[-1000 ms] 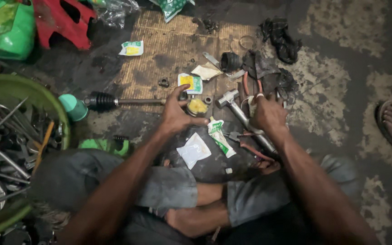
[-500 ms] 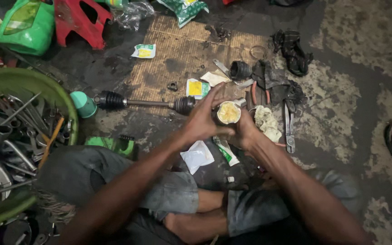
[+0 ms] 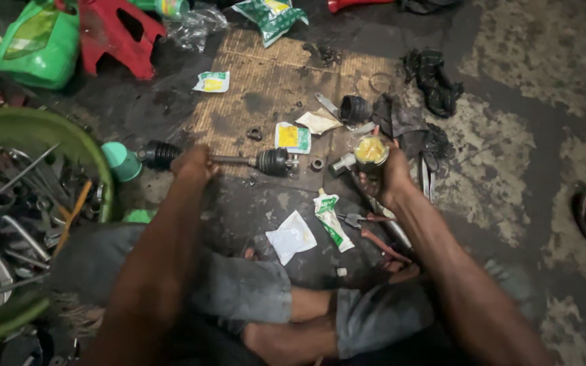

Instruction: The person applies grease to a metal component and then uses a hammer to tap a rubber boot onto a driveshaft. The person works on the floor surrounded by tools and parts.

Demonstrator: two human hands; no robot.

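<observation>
Grease-filled joint housing [image 3: 372, 153] is held upright in the right hand [image 3: 389, 177], fingers clamped around it, above the dirty floor. Just left, the axle shaft [image 3: 239, 160] is gripped by the left hand [image 3: 194, 165], closed around it near the rubber boot [image 3: 159, 154]. A tube [image 3: 332, 220] and pliers [image 3: 367, 227] lie below; a green basin [image 3: 49, 129] of tools stands at far left.

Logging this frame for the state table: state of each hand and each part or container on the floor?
left hand: gripping the axle shaft
right hand: holding the joint cup upright
joint cup: open end up, filled with yellow grease
axle shaft: lying flat on the floor, rubber boot on its left end
grease tube: lying flat by the knees
white sachet: flat, looks torn open
green basin: filled with tools
</observation>
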